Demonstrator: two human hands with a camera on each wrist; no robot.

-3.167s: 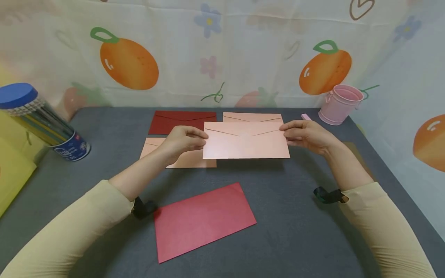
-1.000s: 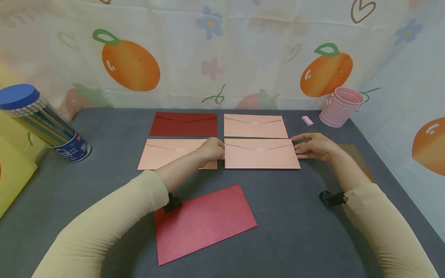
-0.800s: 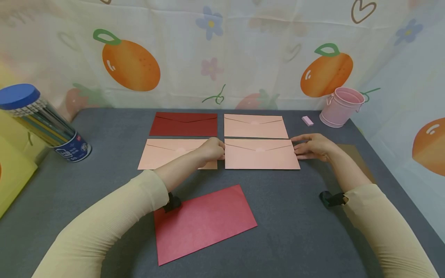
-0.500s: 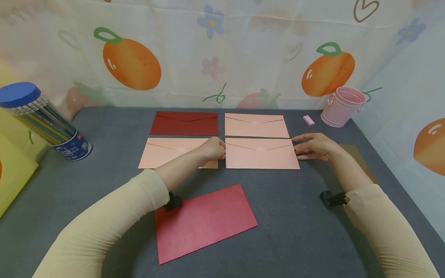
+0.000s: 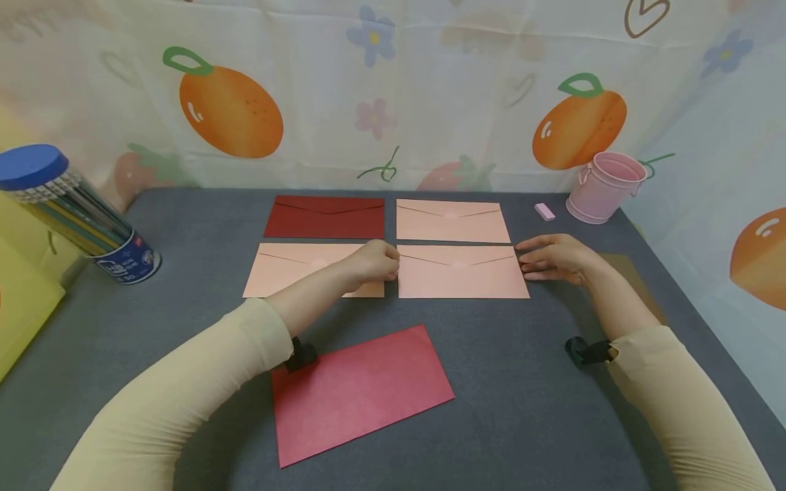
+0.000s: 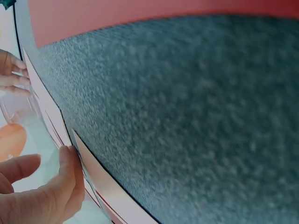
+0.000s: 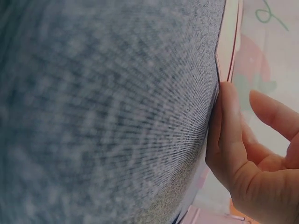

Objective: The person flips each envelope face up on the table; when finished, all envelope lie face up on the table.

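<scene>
Pale pink envelope, front right of a set of four, fingertips at both short ends

Principal item: front-right envelope point(image 5: 463, 273), pale pink, flap side up, lying flat on the dark grey tabletop point(image 5: 522, 382). Placed square to its neighbours, narrow gaps between.

Left hand point(image 5: 373, 264): fingertips at the envelope's left edge; in the left wrist view one digit stands apart from the others, nothing pinched.

Right hand point(image 5: 559, 260): fingers extended to the right edge, touching it; in the right wrist view one digit stands clear of the rest, nothing gripped.

Handling (judged): paper, light, thin; probably stiff enough to keep its shape, though easily creased at corners and flap. Smooth face, apt to slide under a light push. Best held by both short edges, clear of the flap.

Companion pieces: back-right envelope point(image 5: 451, 221), pale pink; back-left envelope point(image 5: 328, 217), dark red; front-left envelope point(image 5: 282, 262), peach, partly covered by the left hand and forearm.

Separate: red rectangle point(image 5: 368, 395), tilted, nearer the person, no flap visible; whether envelope or card cannot be told.

Surroundings: blue-lidded pencil tub point(image 5: 125, 256), far left; pink bucket point(image 5: 598, 194) and small pink block point(image 5: 544, 212), back right.
</scene>
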